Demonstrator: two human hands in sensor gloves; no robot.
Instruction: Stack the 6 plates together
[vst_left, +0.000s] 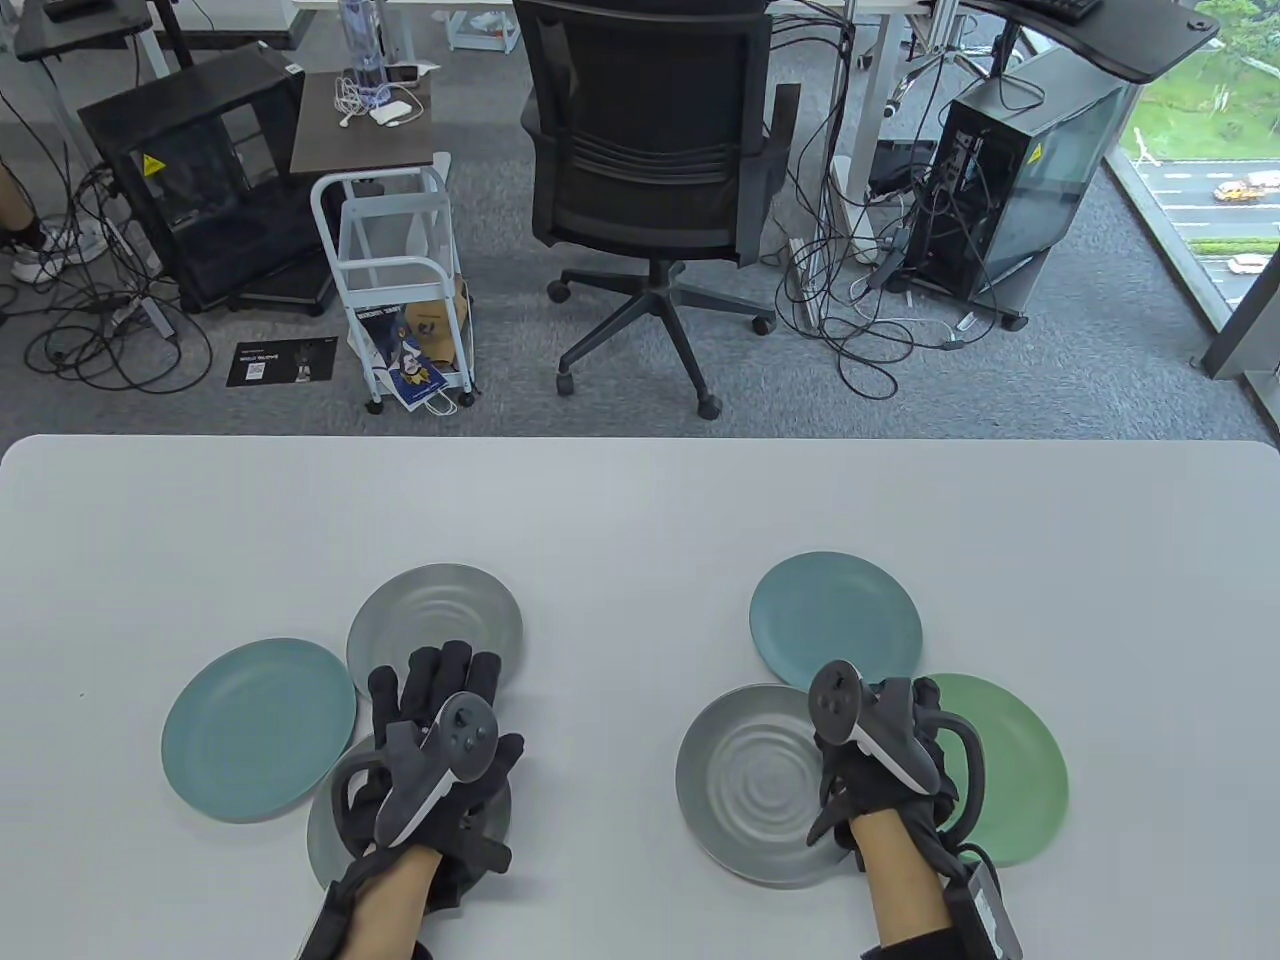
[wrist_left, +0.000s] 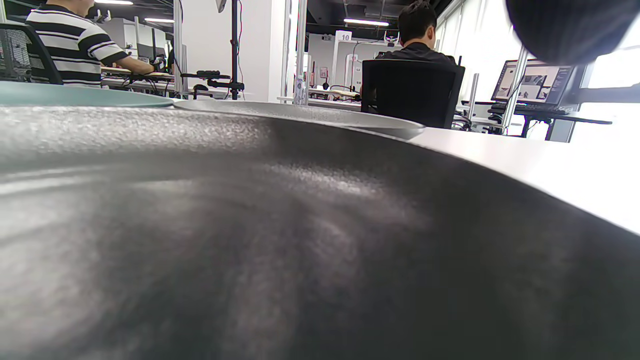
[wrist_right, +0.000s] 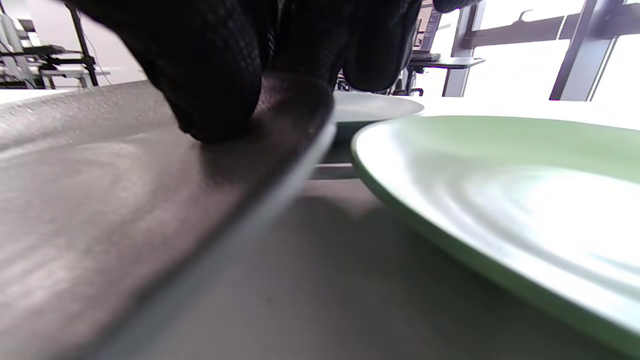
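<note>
Six plates lie on the white table in two groups. On the left are a teal plate (vst_left: 258, 730), a grey plate (vst_left: 435, 625) and a second grey plate (vst_left: 325, 830) mostly hidden under my left hand (vst_left: 440, 700). That hand lies flat over it with fingers spread; this plate fills the left wrist view (wrist_left: 250, 240). On the right are a teal plate (vst_left: 835, 620), a grey plate (vst_left: 745, 785) and a green plate (vst_left: 1015, 770). My right hand (vst_left: 855, 745) grips the grey plate's right rim (wrist_right: 280, 150), its fingers (wrist_right: 215, 85) on top, beside the green plate (wrist_right: 500, 200).
Plates within each group touch or overlap at their rims. The table's far half (vst_left: 640, 500) is bare white. An office chair (vst_left: 650, 170) and a white cart (vst_left: 400, 290) stand on the floor beyond the far edge.
</note>
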